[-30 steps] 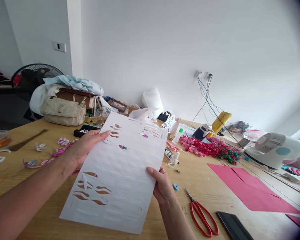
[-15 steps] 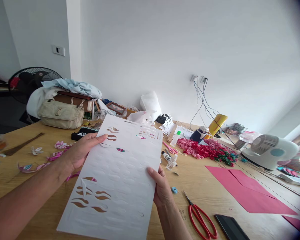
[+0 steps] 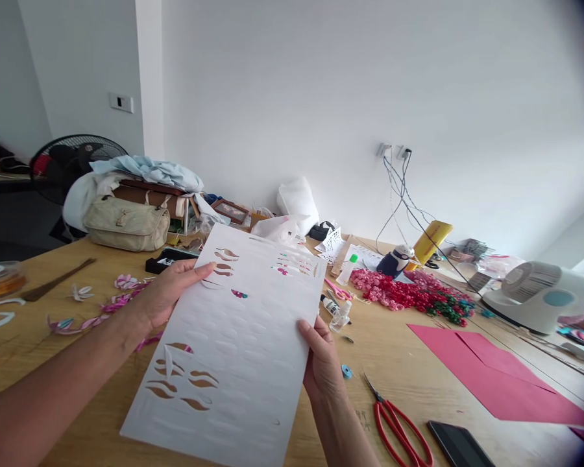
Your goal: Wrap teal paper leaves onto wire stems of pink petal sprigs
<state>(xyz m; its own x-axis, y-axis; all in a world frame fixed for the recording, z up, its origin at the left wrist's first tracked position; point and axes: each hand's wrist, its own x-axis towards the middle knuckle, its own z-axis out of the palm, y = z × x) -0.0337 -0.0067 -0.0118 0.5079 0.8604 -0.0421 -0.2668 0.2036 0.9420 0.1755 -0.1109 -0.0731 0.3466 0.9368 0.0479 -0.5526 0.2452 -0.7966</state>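
Observation:
A large white sheet point(image 3: 243, 350) with leaf-shaped cut-outs and pressed outlines is held up, tilted, above the wooden table. My left hand point(image 3: 172, 292) pinches its left edge, thumb on top near the upper cut-outs and the fingers hidden beneath. On the right edge, my right hand point(image 3: 321, 357) grips with its thumb on the face and its fingers behind. Through some holes the brown tabletop shows, and pink and green bits through others. Red-handled scissors point(image 3: 399, 425) lie right of my right hand, beside a black phone point(image 3: 460, 444).
Pink ribbon pieces point(image 3: 121, 298) lie left of the sheet. Farther right are red beaded strands point(image 3: 409, 288), red paper point(image 3: 496, 376) and a small white fan point(image 3: 540, 295). Small bottles point(image 3: 339, 314) stand or lie beyond my right hand. A beige bag point(image 3: 126, 224) sits back left.
The view has turned slightly left, so things appear shifted to the right. Both hands keep their hold on the sheet, and the pink and green patch in its middle hole looks different.

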